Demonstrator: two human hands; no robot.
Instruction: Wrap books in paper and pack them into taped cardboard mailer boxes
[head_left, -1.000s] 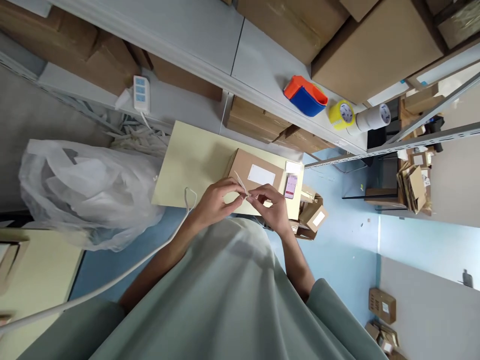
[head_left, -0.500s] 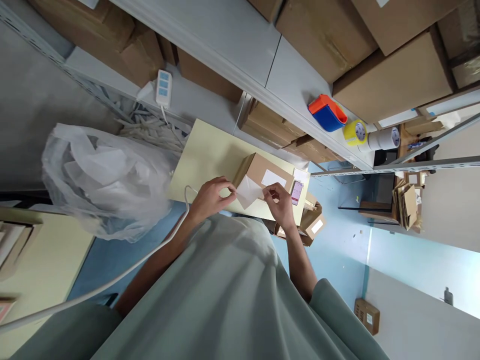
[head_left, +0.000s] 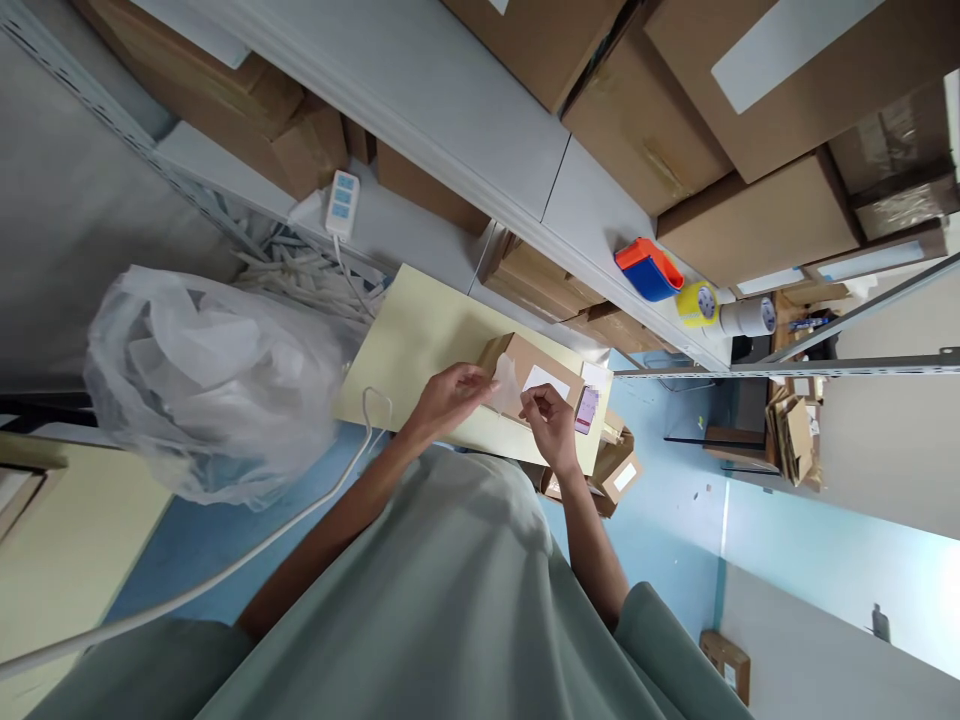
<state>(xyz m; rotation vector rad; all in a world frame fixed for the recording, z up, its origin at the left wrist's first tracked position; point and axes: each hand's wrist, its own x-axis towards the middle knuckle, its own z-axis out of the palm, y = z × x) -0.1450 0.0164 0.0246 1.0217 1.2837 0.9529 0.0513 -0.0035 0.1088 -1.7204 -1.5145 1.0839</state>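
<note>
A small cardboard box [head_left: 546, 358] with a white label [head_left: 545, 379] lies on the pale yellow table in front of me. Over its near left corner hangs a thin, translucent white sheet [head_left: 505, 384]. My right hand [head_left: 553, 425] pinches the sheet's right edge between thumb and fingertips. On the other side, my left hand [head_left: 452, 400] is open, fingers stretched toward the sheet, their tips at its left edge. A phone [head_left: 587, 408] with a lit screen lies just right of the box.
A translucent plastic bag [head_left: 217, 380] bulges left of the table [head_left: 397, 350]. A white cable [head_left: 247, 555] crosses my left arm. On the shelf [head_left: 600, 205] ahead are an orange and blue holder [head_left: 649, 268], yellow tape [head_left: 696, 304], a white roll [head_left: 748, 317] and large boxes [head_left: 757, 215]. A power strip [head_left: 342, 205] sits behind.
My left hand has gone from a pinch at the sheet's left edge to outstretched fingers. The sheet, spread flat before, now looks narrower and curled. The whole view has shifted slightly.
</note>
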